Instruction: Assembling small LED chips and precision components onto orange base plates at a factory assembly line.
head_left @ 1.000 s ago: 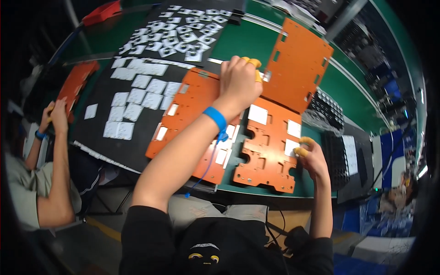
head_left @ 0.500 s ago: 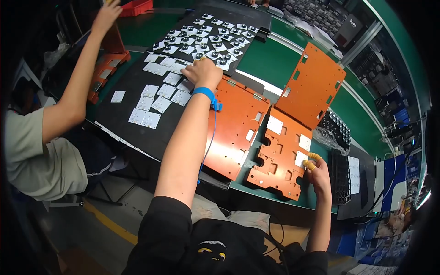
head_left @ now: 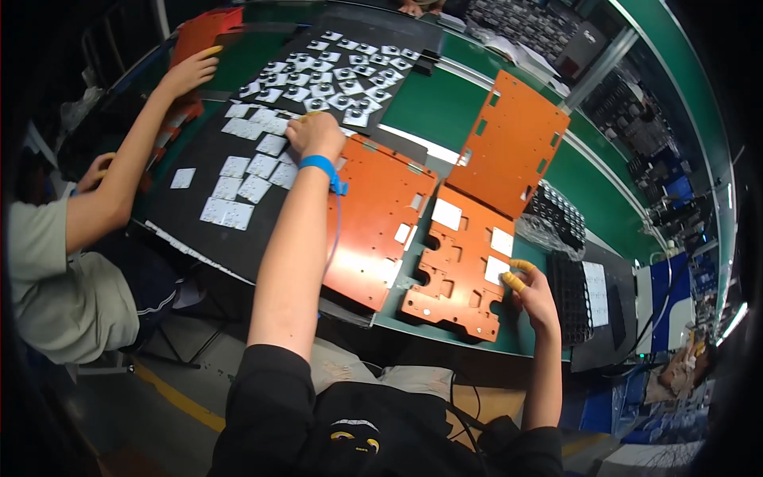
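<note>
My left hand (head_left: 316,135), with a blue wrist strap (head_left: 322,164), reaches over the far edge of the thin white square boards (head_left: 232,213) on the black mat. Its fingers curl downward; the back of the hand hides what they hold, if anything. My right hand (head_left: 534,298) wears yellow finger cots. Its fingertips pinch at the right edge of a white square board (head_left: 496,270) lying in the orange fixture (head_left: 457,274). Two more white boards (head_left: 447,214) rest in that fixture. Its hinged orange lid (head_left: 513,143) stands raised behind it.
Boards with black round parts (head_left: 322,79) cover the mat's far end. A flat orange plate (head_left: 369,230) lies between my arms. Black trays (head_left: 568,294) stand at the right. At the left, a co-worker's hand (head_left: 191,73) is near a red bin (head_left: 208,36).
The whole view has shifted, moving the scene slightly left. Both my hands stay at nearly the same places. The co-worker's raised hand has come down, and their other hand now shows.
</note>
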Action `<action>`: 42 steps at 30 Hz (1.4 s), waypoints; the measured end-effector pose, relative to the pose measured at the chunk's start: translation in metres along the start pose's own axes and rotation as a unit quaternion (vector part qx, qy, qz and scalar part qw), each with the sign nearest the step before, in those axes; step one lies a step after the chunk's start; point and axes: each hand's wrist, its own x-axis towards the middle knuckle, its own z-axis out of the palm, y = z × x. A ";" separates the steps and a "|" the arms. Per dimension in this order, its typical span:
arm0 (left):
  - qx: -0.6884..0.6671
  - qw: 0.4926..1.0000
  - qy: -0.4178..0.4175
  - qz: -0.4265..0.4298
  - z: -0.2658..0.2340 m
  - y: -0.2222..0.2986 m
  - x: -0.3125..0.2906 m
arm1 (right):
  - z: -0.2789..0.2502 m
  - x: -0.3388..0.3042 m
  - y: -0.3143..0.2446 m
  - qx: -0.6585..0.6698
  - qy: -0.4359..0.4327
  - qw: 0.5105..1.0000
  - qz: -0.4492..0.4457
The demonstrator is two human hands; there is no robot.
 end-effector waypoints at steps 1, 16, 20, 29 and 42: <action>0.005 1.000 -0.011 0.007 -0.002 0.002 -0.001 | -0.004 0.001 0.000 0.024 -0.014 1.000 0.000; -0.247 0.926 0.238 0.155 -0.005 0.017 -0.004 | -0.063 0.097 -0.013 -0.076 0.140 0.970 -0.184; -0.299 0.854 0.273 0.328 -0.006 0.046 -0.019 | -0.070 0.141 -0.028 -0.293 0.266 0.874 -0.282; -0.480 0.799 0.071 0.355 0.001 0.078 -0.071 | -0.050 0.177 -0.066 -0.525 0.258 0.794 -0.164; -0.605 0.728 -0.152 0.286 0.007 0.096 -0.097 | -0.024 0.140 -0.055 0.115 0.298 0.889 -0.330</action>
